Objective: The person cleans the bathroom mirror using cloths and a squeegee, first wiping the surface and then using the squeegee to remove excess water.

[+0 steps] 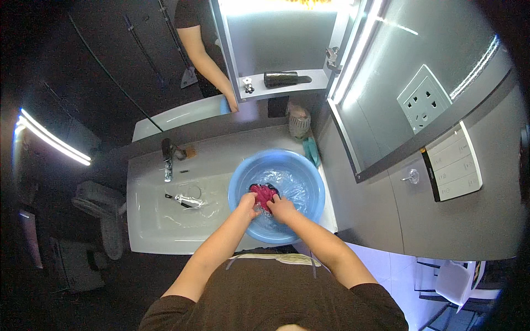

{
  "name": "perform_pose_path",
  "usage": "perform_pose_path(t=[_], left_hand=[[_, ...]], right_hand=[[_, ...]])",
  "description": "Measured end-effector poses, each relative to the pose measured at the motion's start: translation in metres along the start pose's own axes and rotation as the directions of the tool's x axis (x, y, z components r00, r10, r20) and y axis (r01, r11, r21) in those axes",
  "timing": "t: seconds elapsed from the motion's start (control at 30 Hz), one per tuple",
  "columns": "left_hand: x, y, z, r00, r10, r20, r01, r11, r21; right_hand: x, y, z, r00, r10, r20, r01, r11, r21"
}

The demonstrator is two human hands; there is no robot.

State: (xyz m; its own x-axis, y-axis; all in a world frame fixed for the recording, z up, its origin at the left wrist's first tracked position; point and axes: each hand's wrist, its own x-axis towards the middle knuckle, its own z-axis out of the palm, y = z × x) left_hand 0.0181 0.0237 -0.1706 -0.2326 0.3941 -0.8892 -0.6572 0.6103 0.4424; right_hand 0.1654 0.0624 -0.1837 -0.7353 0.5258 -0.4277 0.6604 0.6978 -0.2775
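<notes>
A light blue basin [318, 193] with water in it stands at the right end of the white sink. Inside it is a bunched crimson cloth [261, 196] with some dark parts along its edge; its exact kind cannot be made out. My left hand [249, 203] is closed on the cloth's left side, thumb along it. From the right, my right hand [281, 207] grips the other side with bent fingers. Both hands are close together, low in the basin, and the fingertips are partly hidden by the cloth and water.
Left of the basin, the white sink [149, 220] holds a silvery tube-like object [187, 201] under the faucet [167, 160]. A mirror cabinet with an open door [381, 105] hangs above. A perforated holder [298, 122] and a teal item [311, 151] sit at the back right corner.
</notes>
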Motion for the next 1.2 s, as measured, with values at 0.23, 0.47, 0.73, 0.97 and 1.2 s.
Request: perform_pose_path(t=[0.23,0.47,0.73,0.97,1.2], left_hand=[[-0.012,0.0,0.008,0.998,-0.015,0.054,0.024,0.986,-0.166],[0.039,-0.018,-0.013,0.861,0.089,0.5,0.145,0.901,-0.41],[-0.044,0.002,0.025,0.732,0.292,0.615,0.041,0.883,-0.467],[-0.055,0.001,0.038,0.678,0.407,0.613,0.014,0.826,-0.564],[-0.071,0.006,0.056,0.734,0.482,0.479,-0.191,0.823,-0.535]], right_hand=[[0.008,0.016,0.001,0.968,0.196,-0.157,-0.175,0.974,0.14],[-0.024,-0.051,-0.087,0.875,0.109,-0.471,0.195,0.812,0.55],[-0.041,-0.057,-0.102,0.827,0.244,-0.507,0.154,0.769,0.62],[-0.006,-0.055,-0.065,0.669,0.432,-0.605,0.075,0.771,0.633],[0.004,-0.032,-0.078,0.642,0.564,-0.519,-0.064,0.715,0.696]])
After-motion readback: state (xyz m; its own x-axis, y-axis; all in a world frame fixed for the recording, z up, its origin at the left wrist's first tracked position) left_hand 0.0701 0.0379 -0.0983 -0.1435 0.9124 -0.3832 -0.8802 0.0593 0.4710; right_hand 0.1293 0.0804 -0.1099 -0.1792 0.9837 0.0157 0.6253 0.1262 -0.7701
